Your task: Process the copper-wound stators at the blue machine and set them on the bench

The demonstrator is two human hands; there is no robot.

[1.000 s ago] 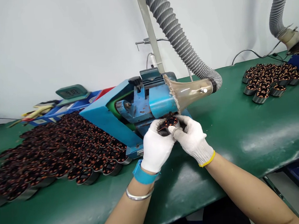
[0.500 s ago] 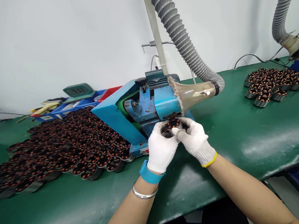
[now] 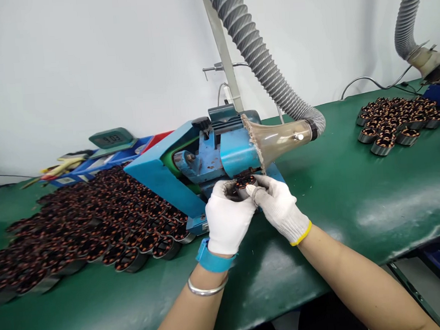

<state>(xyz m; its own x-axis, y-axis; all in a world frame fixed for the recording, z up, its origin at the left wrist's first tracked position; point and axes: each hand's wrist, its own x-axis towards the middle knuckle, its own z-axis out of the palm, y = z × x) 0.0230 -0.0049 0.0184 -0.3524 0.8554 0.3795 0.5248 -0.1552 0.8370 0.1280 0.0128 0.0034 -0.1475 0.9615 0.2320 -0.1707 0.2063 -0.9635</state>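
Both of my gloved hands grip one round metal ring with dark and copper-coloured windings. My left hand wraps its left side, and my right hand holds its right side, the thumb over the near rim. The ring is at the front of a blue machine, just under its hood; whether it touches the machine I cannot tell. A clear funnel is fixed to the machine's right side.
Many similar rings cover the green table at left. A smaller group stands at right. A grey hose runs up from the funnel. Blue bins and a digital display are at back left.
The view has shifted slightly. The ring has tilted and sits closer under the machine's hood, with both hands still around it.
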